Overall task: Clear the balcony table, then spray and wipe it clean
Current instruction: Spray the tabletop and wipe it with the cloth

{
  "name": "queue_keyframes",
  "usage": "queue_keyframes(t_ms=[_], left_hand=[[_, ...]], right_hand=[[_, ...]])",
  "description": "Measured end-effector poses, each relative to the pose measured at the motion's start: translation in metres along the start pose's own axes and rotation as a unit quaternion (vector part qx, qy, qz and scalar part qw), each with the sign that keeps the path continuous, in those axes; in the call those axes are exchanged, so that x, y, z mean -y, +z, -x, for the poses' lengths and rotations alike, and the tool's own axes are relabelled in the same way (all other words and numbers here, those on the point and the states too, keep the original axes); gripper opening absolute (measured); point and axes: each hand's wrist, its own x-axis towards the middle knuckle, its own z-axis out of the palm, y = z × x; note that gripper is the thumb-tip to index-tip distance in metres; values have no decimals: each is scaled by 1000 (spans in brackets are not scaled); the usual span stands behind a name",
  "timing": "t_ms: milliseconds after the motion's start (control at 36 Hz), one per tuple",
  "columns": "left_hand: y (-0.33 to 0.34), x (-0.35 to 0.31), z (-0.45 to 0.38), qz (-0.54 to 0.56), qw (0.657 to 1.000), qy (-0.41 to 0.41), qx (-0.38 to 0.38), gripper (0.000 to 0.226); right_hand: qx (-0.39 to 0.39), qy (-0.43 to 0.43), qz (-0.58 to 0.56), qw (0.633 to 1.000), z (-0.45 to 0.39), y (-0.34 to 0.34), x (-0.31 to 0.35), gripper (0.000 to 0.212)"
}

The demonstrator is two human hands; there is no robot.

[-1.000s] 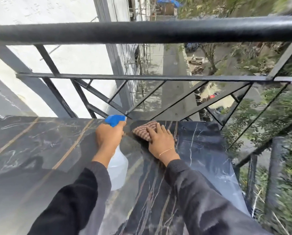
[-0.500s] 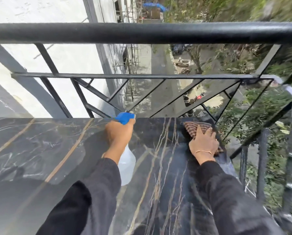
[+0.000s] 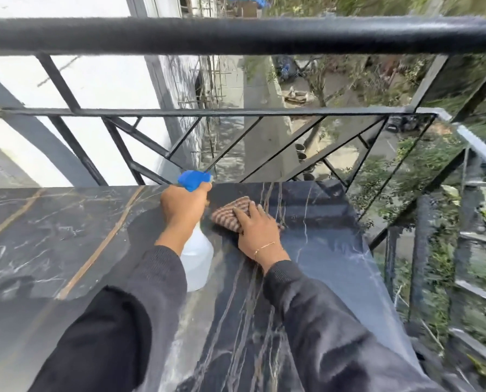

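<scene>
The right hand (image 3: 260,232) lies flat and open, palm down, pressing a striped cloth (image 3: 230,212) onto the dark marble table (image 3: 52,236), close to the far edge. Just beside it on its left, the left hand (image 3: 183,206) is closed round the neck of a spray bottle (image 3: 196,261), whose blue nozzle (image 3: 193,180) points past the fingers toward the railing (image 3: 236,35). A stroke running too far forward could push the cloth off the edge; squeezing the trigger now would likely send spray over the railing
</scene>
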Motion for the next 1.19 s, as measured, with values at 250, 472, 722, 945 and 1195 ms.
queue_keyframes(t_ms=[250, 472, 722, 945, 1195], left_hand=[[-1, 0, 1, 1, 1000, 11, 27, 19], [1, 3, 0, 8, 999, 14, 34, 18], [6, 6, 2, -28, 997, 34, 65, 24], [13, 6, 1, -56, 994, 50, 81, 23], [11, 3, 5, -30, 994, 44, 98, 19]], right_hand=[[-25, 242, 22, 970, 36, -38, -132, 61], [-59, 339, -2, 939, 70, -33, -142, 59], [-30, 211, 6, 977, 29, -12, -45, 66], [-23, 53, -5, 998, 31, 11, 11, 62], [-8, 243, 47, 969, 79, -21, -99, 65]])
